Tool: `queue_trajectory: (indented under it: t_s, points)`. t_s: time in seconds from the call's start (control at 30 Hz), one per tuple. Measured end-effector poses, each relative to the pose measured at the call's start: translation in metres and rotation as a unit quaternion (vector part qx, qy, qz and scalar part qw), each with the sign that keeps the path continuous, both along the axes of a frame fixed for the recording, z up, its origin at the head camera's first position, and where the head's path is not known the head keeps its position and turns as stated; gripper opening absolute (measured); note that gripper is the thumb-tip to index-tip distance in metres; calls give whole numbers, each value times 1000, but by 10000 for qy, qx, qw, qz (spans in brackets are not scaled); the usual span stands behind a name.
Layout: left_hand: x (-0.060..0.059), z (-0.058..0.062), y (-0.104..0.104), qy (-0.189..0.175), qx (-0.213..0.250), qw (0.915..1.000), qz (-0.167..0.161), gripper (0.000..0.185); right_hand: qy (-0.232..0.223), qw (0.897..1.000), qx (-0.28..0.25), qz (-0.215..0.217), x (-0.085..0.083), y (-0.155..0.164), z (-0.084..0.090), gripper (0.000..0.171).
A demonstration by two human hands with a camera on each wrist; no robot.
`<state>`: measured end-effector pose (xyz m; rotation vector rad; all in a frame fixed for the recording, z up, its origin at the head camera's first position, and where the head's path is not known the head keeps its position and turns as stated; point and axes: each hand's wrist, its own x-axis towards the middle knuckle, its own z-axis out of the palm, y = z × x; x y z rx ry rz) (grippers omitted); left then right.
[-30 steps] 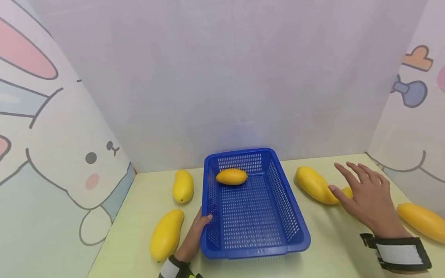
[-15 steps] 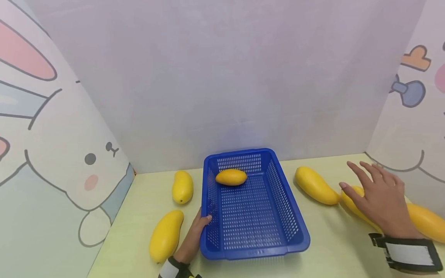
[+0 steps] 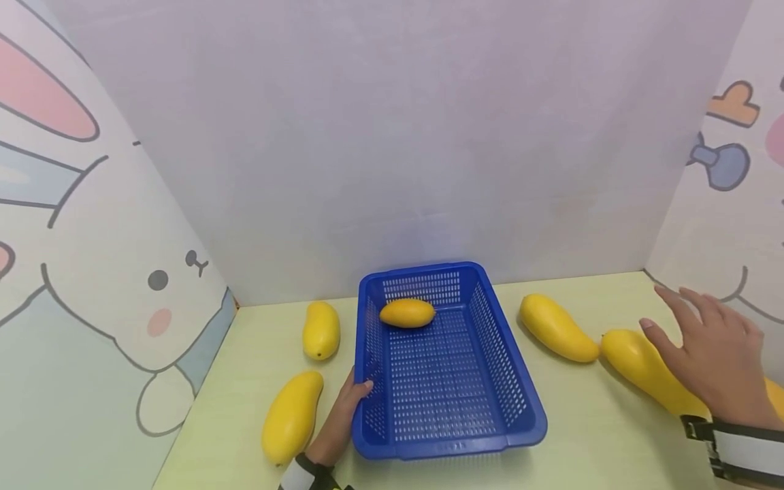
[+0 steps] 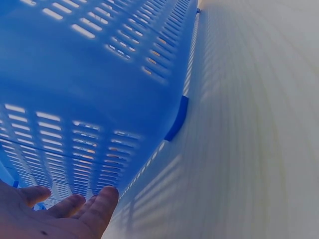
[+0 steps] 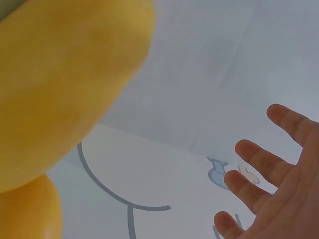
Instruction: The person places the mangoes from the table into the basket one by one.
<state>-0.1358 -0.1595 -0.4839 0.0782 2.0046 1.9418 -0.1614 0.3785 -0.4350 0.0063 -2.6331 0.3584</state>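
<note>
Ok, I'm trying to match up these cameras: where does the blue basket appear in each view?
Head: blue basket, lower middle.
Left wrist: fills the upper left.
Right wrist: not in it.
Landmark shared by head and left wrist: the left hand at its side.

Even, soft light covers the head view, leaving diffuse shadows on the table (image 3: 588, 415) along the near edge of the basket (image 3: 450, 446) and beside the right hand (image 3: 713, 350). In the left wrist view, light passing through the basket casts striped shadows; in the dimmer right wrist view, the closest mango (image 5: 65, 94) lacks sharp focus.
</note>
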Motion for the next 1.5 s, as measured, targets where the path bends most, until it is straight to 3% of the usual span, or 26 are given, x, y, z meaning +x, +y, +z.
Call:
queue_trajectory:
  t_s: [0.2, 0.47, 0.6, 0.83, 1.03, 1.27, 1.5]
  points:
    - [1, 0, 0, -42, 10, 10000, 8, 73, -69, 9999, 11, -129, 1, 11, 0, 69]
    - [2, 0, 0, 29, 46, 10000, -16, 73, -793, 9963, 154, -292, 8, 30, -3, 78]
    - [2, 0, 0, 34, 64, 10000, -10, 73, -687, 9974, -55, -208, 10, 38, -10, 76]
    - [-5, 0, 1, 351, 612, 9973, -214, 70, -845, 9958, -17, -360, 10, 47, -17, 72]
    - [-5, 1, 2, 299, 552, 9978, -223, 71, -883, 9961, -36, -82, 9, 60, -23, 68]
    - [-5, -1, 2, 364, 574, 9974, -244, 70, -797, 9967, -55, 172, 9, 74, -38, 76]
    - [-5, -3, 2, 488, 809, 9947, -393, 70, -1028, 9947, 65, -33, 7, 85, -53, 81]
